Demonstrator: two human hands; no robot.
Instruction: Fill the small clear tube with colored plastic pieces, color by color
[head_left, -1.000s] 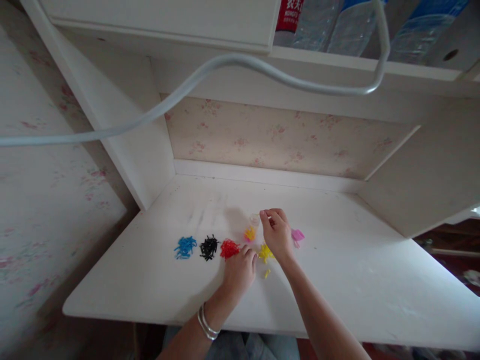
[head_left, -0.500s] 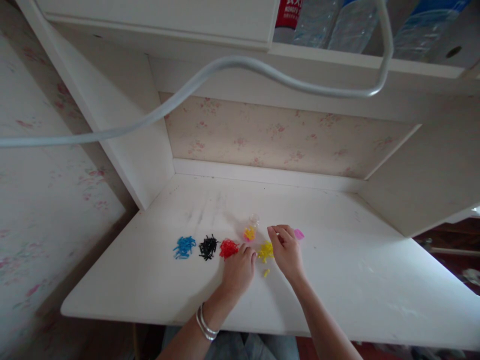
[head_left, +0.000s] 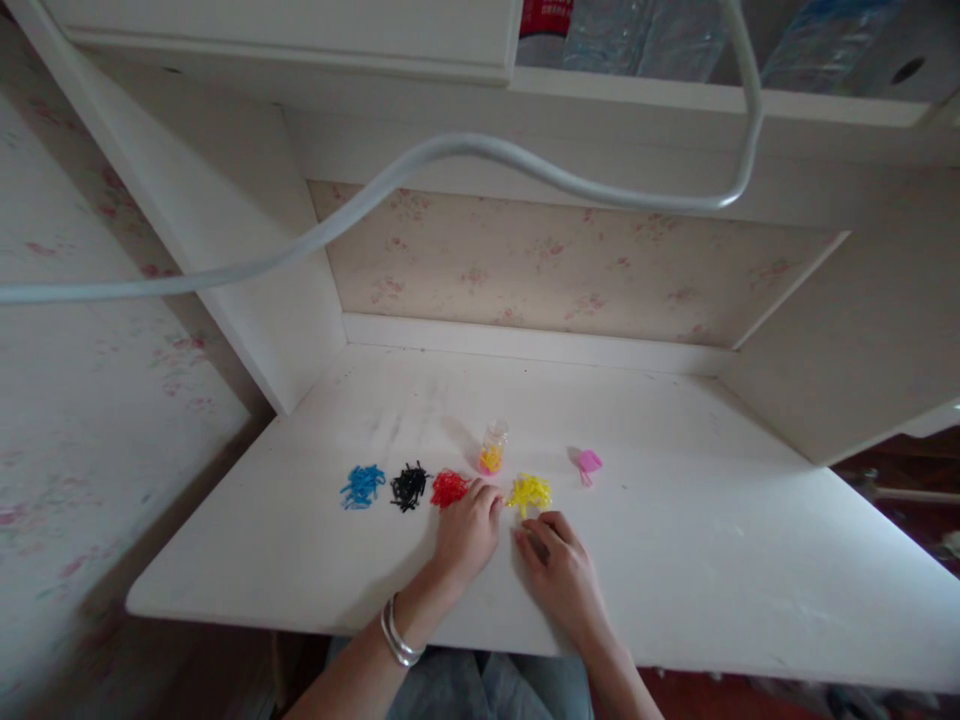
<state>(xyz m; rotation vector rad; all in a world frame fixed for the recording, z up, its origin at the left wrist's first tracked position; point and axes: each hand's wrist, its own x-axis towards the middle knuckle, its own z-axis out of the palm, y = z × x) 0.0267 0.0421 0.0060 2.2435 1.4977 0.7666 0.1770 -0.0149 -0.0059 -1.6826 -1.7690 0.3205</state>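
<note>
Small piles of tiny plastic pieces lie in a row on the white desk (head_left: 697, 560): blue pile (head_left: 362, 485), black pile (head_left: 409, 486), red pile (head_left: 449, 488) and yellow pile (head_left: 529, 492). A small clear vial (head_left: 493, 447) with orange-yellow pieces in it stands behind them. A pink lid (head_left: 589, 463) lies to the right. My left hand (head_left: 466, 532) rests knuckles-up on the desk, fingers curled, beside the red pile. My right hand (head_left: 556, 565) lies just below the yellow pile, its fingertips pinched down on the desk where a stray yellow piece lay; that piece is hidden.
A grey cable (head_left: 450, 160) loops across the view overhead. An upper shelf (head_left: 675, 95) holds several plastic bottles (head_left: 615, 30). White side panels close in the desk at left and right, floral wallpaper (head_left: 540, 270) behind. The desk's front edge is close to my wrists.
My right hand came back from the vial and pink lid toward me, down past the yellow pile, and now covers the stray yellow piece. My left hand has barely moved.
</note>
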